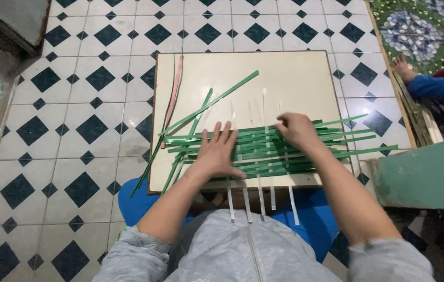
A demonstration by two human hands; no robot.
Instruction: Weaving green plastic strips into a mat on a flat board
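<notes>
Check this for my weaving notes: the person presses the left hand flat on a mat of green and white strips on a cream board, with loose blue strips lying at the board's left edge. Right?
Not quite. The head view shows the left hand flat on the woven mat on the cream board, but the loose strips at the left edge are pink, not blue.

We see the woven strips [279,149] on the board [295,73] under both hands, loose strips [180,99] lying left of our left hand [219,151].
</notes>
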